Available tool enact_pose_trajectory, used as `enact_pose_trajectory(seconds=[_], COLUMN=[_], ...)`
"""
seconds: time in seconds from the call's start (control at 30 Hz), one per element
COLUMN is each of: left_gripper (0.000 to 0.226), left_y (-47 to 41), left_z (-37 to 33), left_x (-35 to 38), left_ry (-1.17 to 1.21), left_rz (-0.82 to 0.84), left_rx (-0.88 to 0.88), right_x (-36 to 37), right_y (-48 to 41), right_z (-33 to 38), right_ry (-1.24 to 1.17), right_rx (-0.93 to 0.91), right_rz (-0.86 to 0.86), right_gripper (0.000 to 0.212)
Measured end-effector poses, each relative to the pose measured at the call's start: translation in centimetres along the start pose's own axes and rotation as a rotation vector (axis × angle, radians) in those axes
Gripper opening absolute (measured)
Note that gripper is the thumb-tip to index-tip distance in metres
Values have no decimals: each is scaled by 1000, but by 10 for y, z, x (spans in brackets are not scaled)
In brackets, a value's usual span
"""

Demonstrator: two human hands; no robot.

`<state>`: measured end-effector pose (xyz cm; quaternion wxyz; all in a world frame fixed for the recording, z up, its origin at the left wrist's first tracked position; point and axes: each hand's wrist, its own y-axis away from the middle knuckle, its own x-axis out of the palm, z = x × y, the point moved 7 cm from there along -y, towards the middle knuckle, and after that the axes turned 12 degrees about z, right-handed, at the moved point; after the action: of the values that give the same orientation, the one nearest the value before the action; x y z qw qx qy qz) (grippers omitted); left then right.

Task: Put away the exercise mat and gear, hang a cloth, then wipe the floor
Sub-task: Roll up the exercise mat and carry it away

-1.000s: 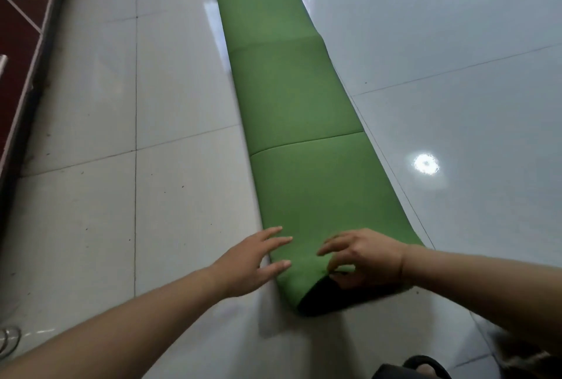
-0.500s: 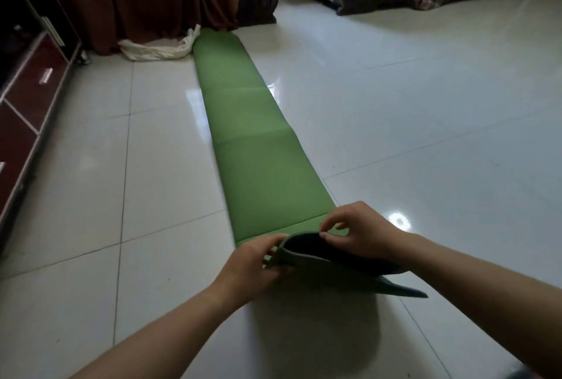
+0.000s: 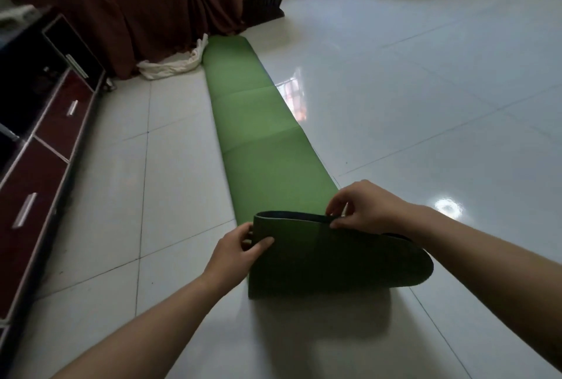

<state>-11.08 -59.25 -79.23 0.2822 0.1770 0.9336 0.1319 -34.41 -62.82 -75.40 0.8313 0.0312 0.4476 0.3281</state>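
No writing, label, brand, number or sign can be read anywhere in the view. The green mat (image 3: pixel 267 147) running up the middle of the frame has a plain surface. The dark red drawer fronts (image 3: pixel 60 126) along the left edge are plain too.

Home living room: glossy white floor tiles (image 3: pixel 425 89); sofa under maroon cover (image 3: pixel 152 13); low dark-red TV cabinet (image 3: pixel 51 135) with drawers along left edge.

Dim room — window glare on the glossy floor (image 3: pixel 395 104), soft focus, wide-angle bending at edges
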Motion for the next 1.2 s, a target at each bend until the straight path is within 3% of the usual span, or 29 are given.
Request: enact_pose_trajectory(seconds=[0.17, 0.27, 0.43, 0.6, 0.73, 0.93, 1.2], left_gripper=[20, 17, 19, 36, 30, 30, 39], left_y=[-5, -11, -18, -15, -24, -58, -77], left_z=[3, 1, -3, 26, 43, 43, 50], left_x=[2, -11, -38, -30, -32, -60, -74], left_ry=[23, 52, 109, 41, 139, 222, 185], left_rz=[2, -33, -32, 145, 88, -15, -183], left_rx=[-25, 1, 30, -14, 16, 54, 41], right_x=[18, 13, -20, -42, -46, -29, 33], right_y=[-3, -4, -28, -49, -61, -72, -86], right_z=[-5, 3, 28, 39, 49, 61, 51], right_ry=[-20, 123, 297, 313, 439, 463, 451], right_rx=[-13, 10, 72, 155, 219, 299, 379], right_rz=[49, 19, -114, -196, -230, -403, -140], right_gripper=[39, 51, 50, 48, 49, 75, 89])
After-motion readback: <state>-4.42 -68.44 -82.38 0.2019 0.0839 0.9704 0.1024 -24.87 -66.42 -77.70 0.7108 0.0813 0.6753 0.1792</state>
